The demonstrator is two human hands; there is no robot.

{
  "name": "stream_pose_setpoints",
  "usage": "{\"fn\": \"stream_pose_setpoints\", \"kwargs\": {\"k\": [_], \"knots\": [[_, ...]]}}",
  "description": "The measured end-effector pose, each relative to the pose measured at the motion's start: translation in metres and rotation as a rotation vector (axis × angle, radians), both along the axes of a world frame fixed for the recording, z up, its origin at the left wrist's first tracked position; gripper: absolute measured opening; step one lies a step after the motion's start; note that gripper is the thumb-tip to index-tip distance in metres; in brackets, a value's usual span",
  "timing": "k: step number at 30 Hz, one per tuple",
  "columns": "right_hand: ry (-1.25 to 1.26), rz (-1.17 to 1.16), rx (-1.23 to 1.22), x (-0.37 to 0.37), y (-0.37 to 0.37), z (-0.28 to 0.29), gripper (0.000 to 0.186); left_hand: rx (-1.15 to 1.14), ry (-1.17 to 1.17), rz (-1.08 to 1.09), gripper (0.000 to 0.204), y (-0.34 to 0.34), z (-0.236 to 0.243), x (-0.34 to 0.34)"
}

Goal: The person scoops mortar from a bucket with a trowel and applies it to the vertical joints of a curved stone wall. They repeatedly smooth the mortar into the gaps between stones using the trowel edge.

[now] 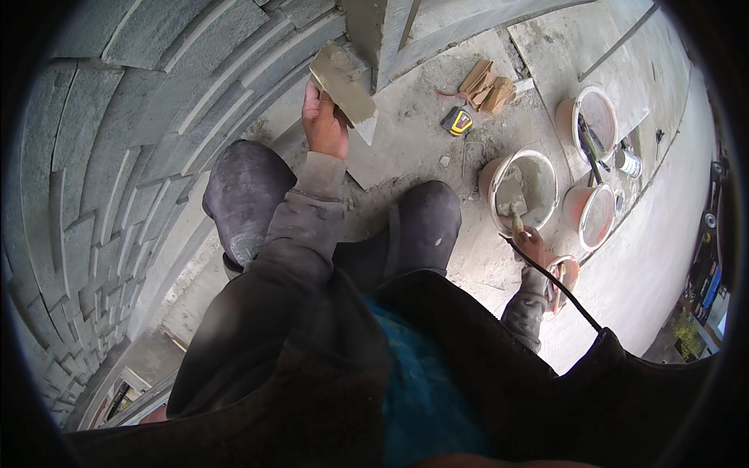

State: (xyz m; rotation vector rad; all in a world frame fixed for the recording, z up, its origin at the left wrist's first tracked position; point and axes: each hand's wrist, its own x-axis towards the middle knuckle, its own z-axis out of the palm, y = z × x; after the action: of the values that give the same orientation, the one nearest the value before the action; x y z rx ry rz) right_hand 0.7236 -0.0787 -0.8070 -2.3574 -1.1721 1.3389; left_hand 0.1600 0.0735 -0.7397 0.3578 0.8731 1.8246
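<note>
My left hand (326, 129) is closed around the edge of a flat rectangular stone tile (343, 84), held tilted beside the wall's lower corner. Grey-brown mortar coats the tile's face. On the other side, my right hand (532, 246) grips the handle of a trowel (511, 196). Its blade reaches into a mortar bucket (490, 187) with a pale rim, and mortar clings to the metal. Wet mortar also lines the bucket's inside.
Stacked grey stone cladding (117, 156) covers the wall at left. A yellow-black tape measure (457, 122) and crumpled brown paper (488, 86) lie on the dusty floor. Further buckets stand at right: one holding tools (587, 105), a smaller one (589, 214) and another (568, 273) near my right wrist.
</note>
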Motion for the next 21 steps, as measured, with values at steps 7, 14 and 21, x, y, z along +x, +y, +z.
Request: {"fn": "stream_pose_setpoints", "kwargs": {"k": [7, 14, 21], "knots": [[-0.483, 0.172, 0.224, -0.045, -0.028, 0.019, 0.027, 0.055, 0.322, 0.056, 0.063, 0.021, 0.017, 0.006], [-0.668, 0.146, 0.617, -0.106, -0.055, 0.065, 0.017, 0.010, 0.481, 0.135, 0.065, 0.044, 0.026, 0.029], [-0.324, 0.060, 0.646, -0.203, -0.043, 0.104, 0.013, 0.010, 0.267, 0.001, 0.049, -0.008, 0.052, 0.046]]}}
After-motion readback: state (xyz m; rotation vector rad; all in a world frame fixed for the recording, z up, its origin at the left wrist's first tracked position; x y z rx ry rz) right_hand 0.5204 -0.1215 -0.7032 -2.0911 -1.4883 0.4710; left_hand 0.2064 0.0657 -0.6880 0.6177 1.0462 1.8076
